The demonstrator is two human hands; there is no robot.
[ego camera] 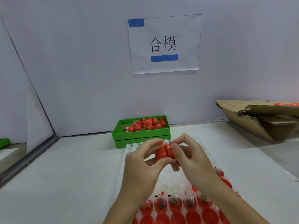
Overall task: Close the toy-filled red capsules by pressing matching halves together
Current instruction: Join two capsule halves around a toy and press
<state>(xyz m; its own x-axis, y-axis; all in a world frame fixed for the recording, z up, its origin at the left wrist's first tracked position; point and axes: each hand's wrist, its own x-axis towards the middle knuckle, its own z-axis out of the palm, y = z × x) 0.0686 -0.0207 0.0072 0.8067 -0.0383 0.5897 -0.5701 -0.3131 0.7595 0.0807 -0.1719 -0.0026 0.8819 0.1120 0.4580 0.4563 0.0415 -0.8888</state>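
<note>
sideways, red capsule [164, 152], long axis left-right, left hand [142, 160] and right hand [191, 157] grips clamped on it

- Soft, even, bright light is filling the scene, casting only faint shadows.
- Wide-angle distortion is bending the wall seam [30, 92] at the left edge.
- The cardboard box [265, 120] is blurring slightly at the right edge.

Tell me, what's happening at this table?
A person is snapping a red capsule together, the left hand and right hand each gripping one half; a seam still shows between the halves. Below the hands, a white tray holds open red halves, some with small toys inside. Farther back, a green bin holds more red pieces, and a cardboard box sits at the right.
</note>
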